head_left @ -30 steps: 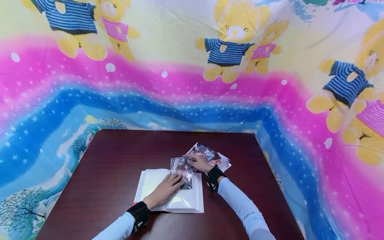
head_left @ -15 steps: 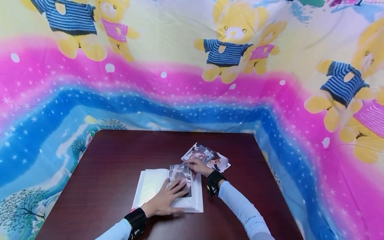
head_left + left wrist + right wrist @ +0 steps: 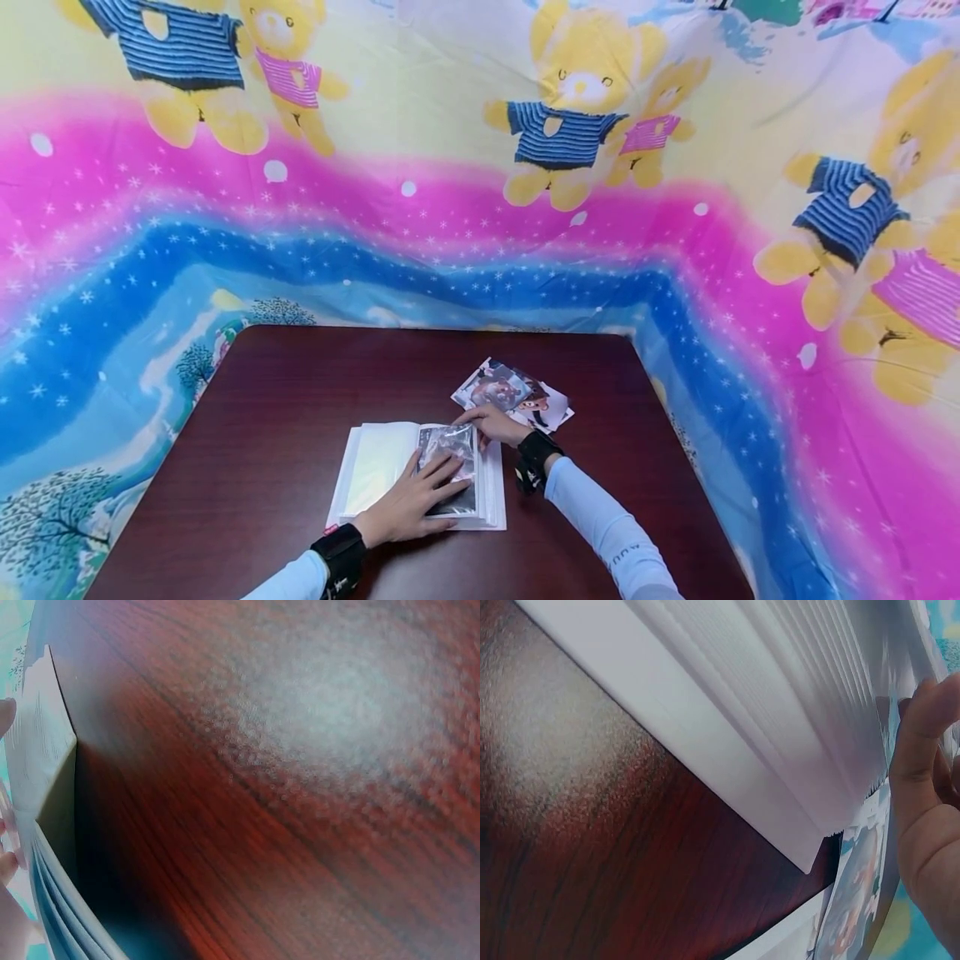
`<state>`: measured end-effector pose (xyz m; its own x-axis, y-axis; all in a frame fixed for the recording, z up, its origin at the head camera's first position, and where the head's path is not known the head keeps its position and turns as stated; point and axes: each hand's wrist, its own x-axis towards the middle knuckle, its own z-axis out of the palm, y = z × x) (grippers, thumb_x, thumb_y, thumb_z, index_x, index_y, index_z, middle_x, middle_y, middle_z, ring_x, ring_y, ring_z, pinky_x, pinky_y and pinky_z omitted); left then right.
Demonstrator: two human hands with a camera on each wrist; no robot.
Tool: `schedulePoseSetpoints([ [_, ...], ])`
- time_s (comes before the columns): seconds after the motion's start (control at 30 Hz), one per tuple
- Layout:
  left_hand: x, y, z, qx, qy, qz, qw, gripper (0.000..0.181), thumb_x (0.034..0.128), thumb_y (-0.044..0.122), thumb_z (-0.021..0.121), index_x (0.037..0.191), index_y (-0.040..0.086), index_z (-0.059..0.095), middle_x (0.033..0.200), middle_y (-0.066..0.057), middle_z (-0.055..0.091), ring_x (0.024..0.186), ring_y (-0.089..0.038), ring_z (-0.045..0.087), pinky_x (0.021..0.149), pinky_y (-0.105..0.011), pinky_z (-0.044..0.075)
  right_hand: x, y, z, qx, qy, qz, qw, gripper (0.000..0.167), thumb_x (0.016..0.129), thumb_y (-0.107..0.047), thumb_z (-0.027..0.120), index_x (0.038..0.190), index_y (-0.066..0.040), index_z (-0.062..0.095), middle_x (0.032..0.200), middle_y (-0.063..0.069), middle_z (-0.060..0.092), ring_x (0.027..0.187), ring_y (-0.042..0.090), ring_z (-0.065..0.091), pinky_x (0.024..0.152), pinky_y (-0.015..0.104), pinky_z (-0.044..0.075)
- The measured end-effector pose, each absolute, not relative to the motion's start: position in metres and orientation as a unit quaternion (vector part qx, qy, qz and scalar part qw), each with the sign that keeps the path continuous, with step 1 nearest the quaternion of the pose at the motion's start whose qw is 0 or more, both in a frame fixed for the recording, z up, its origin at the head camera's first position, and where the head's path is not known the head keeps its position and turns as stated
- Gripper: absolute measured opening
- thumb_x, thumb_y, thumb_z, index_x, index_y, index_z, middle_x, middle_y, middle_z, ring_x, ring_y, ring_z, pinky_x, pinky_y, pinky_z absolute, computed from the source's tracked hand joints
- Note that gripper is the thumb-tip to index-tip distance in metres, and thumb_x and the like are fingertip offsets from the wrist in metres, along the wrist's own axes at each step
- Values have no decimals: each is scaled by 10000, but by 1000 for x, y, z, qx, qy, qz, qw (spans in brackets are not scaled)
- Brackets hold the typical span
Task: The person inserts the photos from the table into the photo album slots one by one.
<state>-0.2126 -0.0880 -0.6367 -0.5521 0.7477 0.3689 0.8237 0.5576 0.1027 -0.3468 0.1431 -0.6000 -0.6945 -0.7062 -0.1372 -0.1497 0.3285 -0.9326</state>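
An open white album lies on the dark table, and a greyish photo lies within its right-hand page. My left hand rests flat across that page with fingers spread over the photo. At the photo's top right corner, my right hand pinches the edge between thumb and fingers. The right wrist view shows the album's stacked pages beside my right hand. In the left wrist view, only bits of fingers show at the left edge.
Several loose photos lie overlapping just behind the album, to the right. The dark red-brown table has a patterned cloth with bears hanging behind it and around its sides.
The photo has slid down toward the near edge of the page, and its top is now about level with the album's top. My right hand has come down with it; my left fingers stay spread over it.
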Motion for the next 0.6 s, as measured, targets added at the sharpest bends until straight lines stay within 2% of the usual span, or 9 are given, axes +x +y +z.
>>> schedulePoseSetpoints([
  [0.13, -213, -88, -635, -448, -873, -136, 135, 661, 919, 553, 607, 1482, 233, 479, 1544, -124, 389, 1412, -364, 336, 1011, -733, 267, -344, 138, -599, -260, 782, -502, 262, 398, 1041, 35, 297, 1279, 57, 614, 1211, 235, 596, 502, 306, 523, 558, 524, 549],
  [0.17, -213, -87, -634, -445, -874, -143, 131, 663, 918, 557, 605, 1480, 228, 483, 1545, -124, 388, 1415, -366, 333, 1012, -736, 263, -344, 138, -600, -258, 783, -505, 255, 382, 1058, 12, 303, 1311, 64, 584, 1167, 288, 589, 514, 386, 508, 566, 555, 539],
  [0.23, -212, -86, -629, -429, -880, -169, 114, 658, 931, 564, 581, 1476, 207, 489, 1552, -124, 377, 1425, -367, 313, 1025, -739, 241, -343, 137, -600, -247, 784, -518, 236, 368, 1076, -34, 321, 1371, 82, 509, 1011, 283, 598, 558, 492, 489, 579, 596, 522],
  [0.3, -212, -84, -622, -399, -887, -208, 99, 645, 944, 557, 561, 1463, 177, 502, 1546, -142, 379, 1421, -375, 316, 1043, -731, 220, -341, 136, -597, -228, 777, -542, 223, 393, 1089, -96, 334, 1420, 94, 425, 863, 227, 566, 523, 438, 500, 587, 589, 528],
  [0.37, -214, -83, -613, -360, -892, -257, 95, 620, 961, 524, 549, 1444, 135, 517, 1517, -158, 414, 1388, -369, 371, 1055, -684, 263, -338, 133, -592, -205, 768, -570, 207, 428, 1096, -169, 347, 1428, 95, 399, 754, 165, 509, 513, 335, 536, 568, 524, 554],
  [0.4, -215, -84, -608, -339, -893, -282, 94, 606, 975, 500, 535, 1442, 114, 513, 1499, -161, 435, 1360, -362, 409, 1049, -652, 296, -335, 130, -588, -191, 761, -587, 200, 439, 1096, -199, 354, 1425, 87, 401, 797, 117, 530, 547, 271, 569, 561, 486, 562],
  [0.47, -218, -88, -595, -301, -889, -330, 100, 573, 987, 435, 539, 1440, 86, 504, 1442, -167, 491, 1262, -347, 511, 1005, -592, 378, -327, 122, -581, -185, 744, -613, 191, 451, 1097, -244, 351, 1420, 63, 415, 905, 176, 604, 636, 231, 627, 543, 422, 568],
  [0.6, -223, -104, -572, -219, -883, -401, 106, 569, 983, 350, 576, 1463, 68, 460, 1343, -141, 553, 1047, -292, 627, 825, -468, 492, -304, 100, -571, -253, 727, -607, 197, 416, 1096, -221, 351, 1433, 9, 434, 1197, 261, 632, 889, 428, 672, 576, 437, 578],
])
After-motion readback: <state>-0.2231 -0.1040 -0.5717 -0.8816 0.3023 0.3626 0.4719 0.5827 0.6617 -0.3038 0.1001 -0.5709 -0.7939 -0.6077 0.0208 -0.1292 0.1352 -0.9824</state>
